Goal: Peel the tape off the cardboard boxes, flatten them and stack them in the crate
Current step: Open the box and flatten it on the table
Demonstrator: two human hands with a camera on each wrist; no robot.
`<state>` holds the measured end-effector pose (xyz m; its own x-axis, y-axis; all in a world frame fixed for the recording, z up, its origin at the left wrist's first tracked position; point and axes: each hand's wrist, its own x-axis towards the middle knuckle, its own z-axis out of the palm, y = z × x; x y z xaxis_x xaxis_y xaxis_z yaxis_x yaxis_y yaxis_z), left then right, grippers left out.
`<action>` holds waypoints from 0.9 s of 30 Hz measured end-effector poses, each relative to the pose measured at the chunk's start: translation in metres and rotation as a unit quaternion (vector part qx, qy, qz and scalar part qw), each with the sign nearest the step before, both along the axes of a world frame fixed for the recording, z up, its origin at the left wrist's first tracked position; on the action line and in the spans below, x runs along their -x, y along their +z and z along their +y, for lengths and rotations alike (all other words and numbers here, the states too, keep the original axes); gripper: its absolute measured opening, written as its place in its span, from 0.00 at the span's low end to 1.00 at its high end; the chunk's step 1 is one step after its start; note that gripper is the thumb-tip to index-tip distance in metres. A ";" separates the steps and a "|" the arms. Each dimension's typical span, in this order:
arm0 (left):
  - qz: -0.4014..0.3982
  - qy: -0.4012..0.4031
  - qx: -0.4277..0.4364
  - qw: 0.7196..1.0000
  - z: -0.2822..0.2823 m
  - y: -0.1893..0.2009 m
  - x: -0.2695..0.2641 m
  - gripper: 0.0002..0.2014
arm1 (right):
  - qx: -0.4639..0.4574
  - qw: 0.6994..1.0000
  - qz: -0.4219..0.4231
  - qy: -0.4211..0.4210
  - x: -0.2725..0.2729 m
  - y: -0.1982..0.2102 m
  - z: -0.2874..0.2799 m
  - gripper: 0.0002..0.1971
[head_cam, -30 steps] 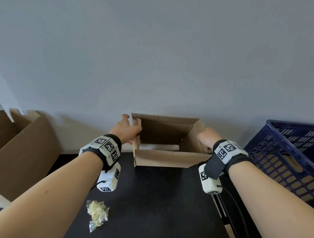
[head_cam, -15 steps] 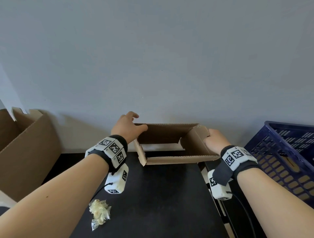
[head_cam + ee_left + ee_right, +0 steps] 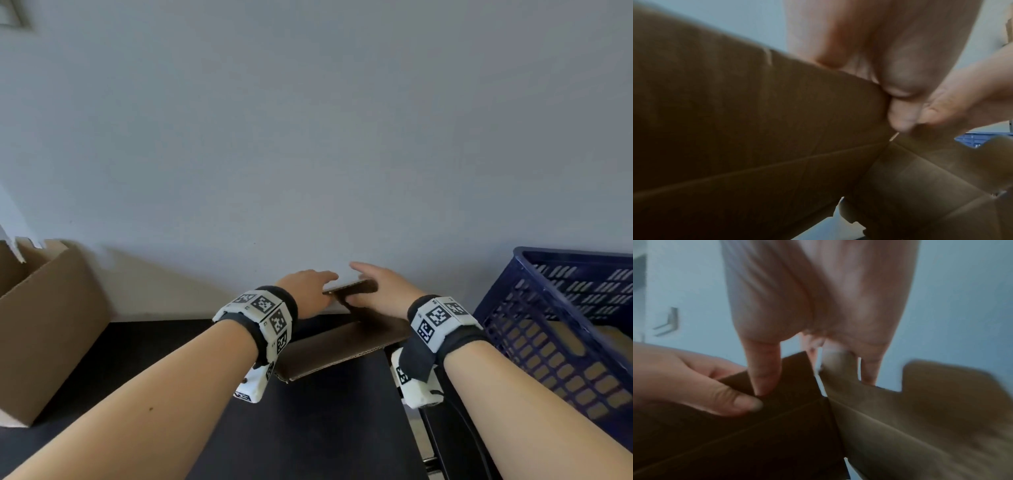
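A brown cardboard box (image 3: 342,346) lies collapsed almost flat at the far edge of the black table (image 3: 325,428). One panel (image 3: 352,287) still stands up slightly between my hands. My left hand (image 3: 310,286) holds that raised edge from the left, its thumb (image 3: 731,400) on the shaded near face. From the right, my right hand (image 3: 375,286) holds the same edge, with its thumb (image 3: 764,374) on the near face and its fingers behind. The two hands almost touch. A blue plastic crate (image 3: 555,308) stands just right of the table.
A larger open cardboard box (image 3: 48,325) stands on the table's left end. Tan cardboard shows through the crate's mesh wall. The grey wall (image 3: 308,154) rises directly behind the table edge. A gap and a cable lie between table and crate.
The box has gone from an open rectangle to nearly flat. Both hands have moved from its two ends to the middle, close together on the raised panel.
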<state>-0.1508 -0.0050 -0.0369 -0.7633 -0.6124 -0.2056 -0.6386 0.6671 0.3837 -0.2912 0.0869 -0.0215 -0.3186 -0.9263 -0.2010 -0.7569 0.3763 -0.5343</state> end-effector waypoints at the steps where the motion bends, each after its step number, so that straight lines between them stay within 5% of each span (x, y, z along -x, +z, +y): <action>1: -0.012 -0.002 -0.021 1.000 0.005 -0.002 0.004 0.28 | -0.016 1.000 -0.001 0.017 0.000 -0.001 -0.002 0.34; 6: -0.085 0.009 -0.120 0.989 0.018 -0.016 0.002 0.38 | -0.182 0.977 0.022 0.109 -0.007 -0.008 0.001 0.31; 9: -0.130 0.035 -0.189 0.973 0.021 -0.025 -0.007 0.45 | -0.204 0.966 -0.128 0.095 0.000 -0.027 0.009 0.38; 11: -0.140 0.043 -0.206 0.968 0.021 -0.034 -0.012 0.45 | -0.165 0.965 -0.200 0.044 -0.003 -0.038 0.009 0.31; 16: -0.177 0.055 -0.220 0.958 0.024 -0.073 -0.016 0.50 | -0.166 0.984 -0.013 0.071 -0.021 -0.084 -0.004 0.20; 20: -0.178 0.095 -0.199 0.959 0.023 -0.116 -0.022 0.50 | -0.262 0.955 0.023 0.135 -0.035 -0.121 -0.007 0.25; 27: -0.179 0.123 -0.117 0.969 0.012 -0.174 -0.023 0.46 | -0.237 0.961 0.038 0.137 -0.034 -0.178 -0.022 0.31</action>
<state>-0.1275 0.0072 -0.2107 -0.4537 -0.6720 -0.5853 -0.8877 0.3985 0.2306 -0.2574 0.0650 -0.1997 -0.1054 -0.7876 -0.6072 -0.8927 0.3439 -0.2912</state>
